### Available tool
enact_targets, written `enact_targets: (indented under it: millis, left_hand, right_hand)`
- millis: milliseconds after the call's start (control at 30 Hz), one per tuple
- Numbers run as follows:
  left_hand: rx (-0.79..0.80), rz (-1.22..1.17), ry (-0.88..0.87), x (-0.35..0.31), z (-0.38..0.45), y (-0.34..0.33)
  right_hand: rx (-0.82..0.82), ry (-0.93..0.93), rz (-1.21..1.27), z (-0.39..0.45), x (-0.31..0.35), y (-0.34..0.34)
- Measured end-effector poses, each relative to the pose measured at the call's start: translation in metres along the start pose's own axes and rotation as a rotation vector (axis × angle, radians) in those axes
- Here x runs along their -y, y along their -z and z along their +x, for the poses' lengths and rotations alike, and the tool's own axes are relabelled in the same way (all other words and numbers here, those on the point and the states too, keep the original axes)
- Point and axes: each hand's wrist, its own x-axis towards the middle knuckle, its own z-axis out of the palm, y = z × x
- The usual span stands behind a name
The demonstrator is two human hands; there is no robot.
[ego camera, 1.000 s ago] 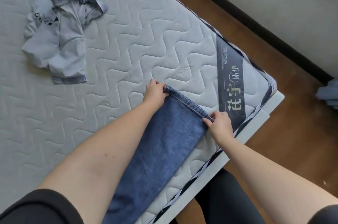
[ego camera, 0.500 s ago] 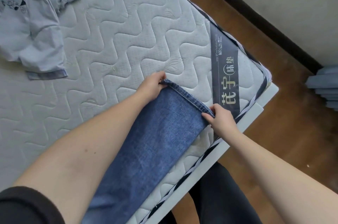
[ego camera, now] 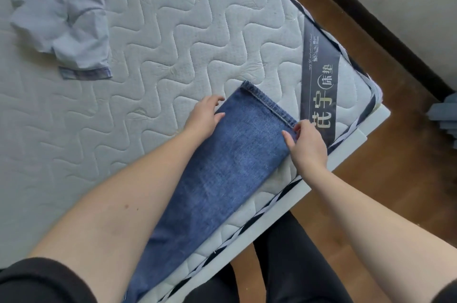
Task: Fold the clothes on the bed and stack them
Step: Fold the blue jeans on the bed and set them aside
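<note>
A blue denim jeans leg lies flat along the near right edge of the quilted white mattress, its stitched hem pointing toward the mattress corner. My left hand rests with relaxed fingers on the leg's left edge, a little below the hem. My right hand pinches the hem's right corner between thumb and fingers. A crumpled light grey shirt with striped trim lies at the top left, well away from both hands. The jeans' lower part runs out of view beneath my left arm.
A dark label band crosses the mattress corner. The white bed frame sticks out past the mattress edge. Brown wooden floor and a dark skirting board lie to the right. Grey folded fabric sits at the right border.
My left hand has let go of the hem's left corner and slid back down the leg's edge with its fingers loosened. The right hand stays at the other corner. The hem now lies flat.
</note>
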Motion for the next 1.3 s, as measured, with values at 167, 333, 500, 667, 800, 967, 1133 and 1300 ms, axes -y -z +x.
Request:
enact_targets:
  millis: [167,333,500,667,800,967,1133,1300]
  left_hand:
    - [-0.025,-0.027,0.114,0.059,-0.079,0.004]
    - [-0.097,-0.047,0.245,0.14,-0.156,0.004]
    - [-0.175,0.042,0.384,0.221,-0.224,-0.004]
    - [-0.257,0.153,0.501,0.288,-0.287,-0.013]
    - [-0.327,0.23,0.528,0.328,-0.326,-0.015]
    - [-0.415,-0.015,0.592,0.363,-0.345,-0.011]
    - [-0.385,-0.268,0.616,0.384,-0.349,-0.011]
    - [-0.395,-0.111,0.588,0.393,-0.352,-0.01]
  right_hand:
    - [0.186,0.214,-0.028,-0.044,0.039,-0.031]
    - [0.344,0.385,-0.089,-0.093,0.073,-0.08]
    - [0.459,0.516,-0.17,-0.14,0.1,-0.135]
    - [0.527,0.664,-0.248,-0.189,0.131,-0.187]
    - [0.534,0.76,-0.35,-0.227,0.157,-0.228]
    - [0.525,0.866,-0.391,-0.263,0.187,-0.271]
    - [0.432,1.031,-0.483,-0.273,0.216,-0.301]
    - [0.356,1.094,-0.539,-0.269,0.23,-0.31]
